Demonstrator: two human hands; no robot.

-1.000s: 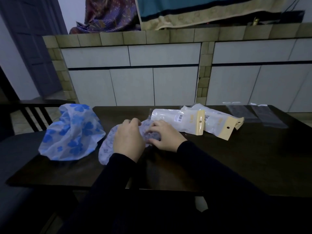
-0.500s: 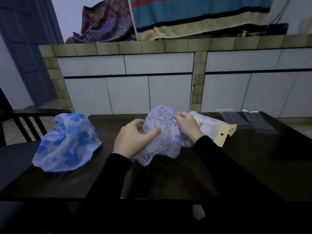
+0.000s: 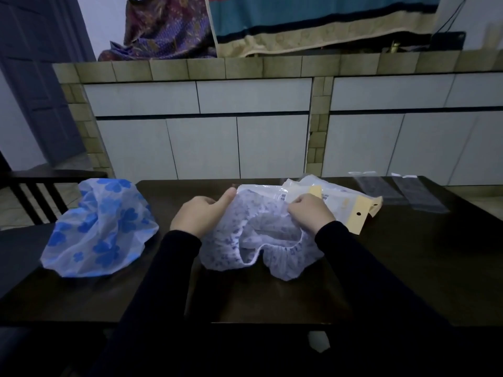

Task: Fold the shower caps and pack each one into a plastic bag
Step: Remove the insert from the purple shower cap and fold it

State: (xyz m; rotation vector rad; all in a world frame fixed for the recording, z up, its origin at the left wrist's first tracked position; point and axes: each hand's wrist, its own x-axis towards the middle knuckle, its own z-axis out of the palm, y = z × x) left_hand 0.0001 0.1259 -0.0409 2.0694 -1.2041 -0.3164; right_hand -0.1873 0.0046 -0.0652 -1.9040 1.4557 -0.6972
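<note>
My left hand (image 3: 200,214) and right hand (image 3: 309,213) each pinch the top edge of the purple-flowered shower cap (image 3: 261,246), holding it spread over the dark surface (image 3: 394,268). The blue-flowered shower cap (image 3: 100,227) lies to my left. Packed bags (image 3: 340,202) sit just behind.

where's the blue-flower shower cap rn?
Head view: the blue-flower shower cap lies crumpled at the table's left end, apart from the left hand.

Dark wooden table (image 3: 394,268) — caps and bags on top
Blue-flowered shower cap (image 3: 100,227) at left, packed bags (image 3: 340,205) mid-back, two empty clear bags (image 3: 402,193) far right — all apart.
</note>
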